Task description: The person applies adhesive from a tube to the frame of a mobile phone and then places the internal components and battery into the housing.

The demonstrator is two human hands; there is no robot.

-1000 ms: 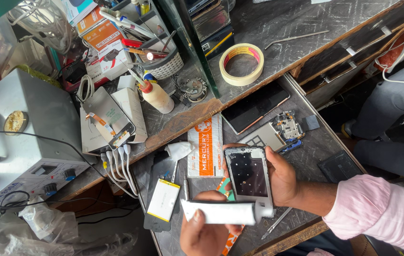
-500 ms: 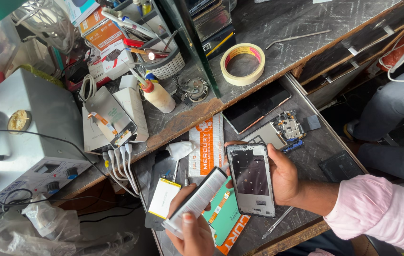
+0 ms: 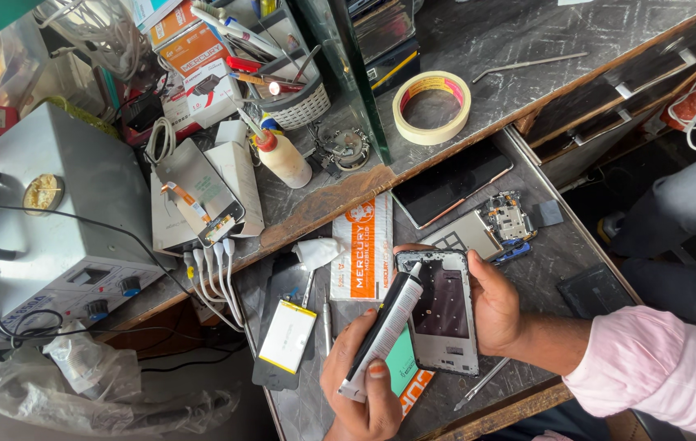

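My right hand (image 3: 499,306), in a pink sleeve, holds a grey phone frame (image 3: 444,322) face up over the dark worktop, fingers on its right side and thumb over its top edge. My left hand (image 3: 360,400) comes from the bottom and grips a long black-and-white glue tube (image 3: 385,327). The tube slants upward, and its nozzle touches the frame's upper left corner. A green-and-orange packet (image 3: 403,376) lies under the tube and frame.
A white battery (image 3: 285,336) and an orange-and-white packet (image 3: 362,257) lie to the left. A circuit board (image 3: 505,216), dark screen (image 3: 450,180), tape roll (image 3: 431,106) and squeeze bottle (image 3: 287,159) sit farther back. A grey power box (image 3: 54,237) stands left. Another person's leg (image 3: 683,196) is at right.
My left hand has swung the tube from lying flat below the frame to slanting up, bringing its nozzle to the frame's top left corner. The frame has stayed about where it was.
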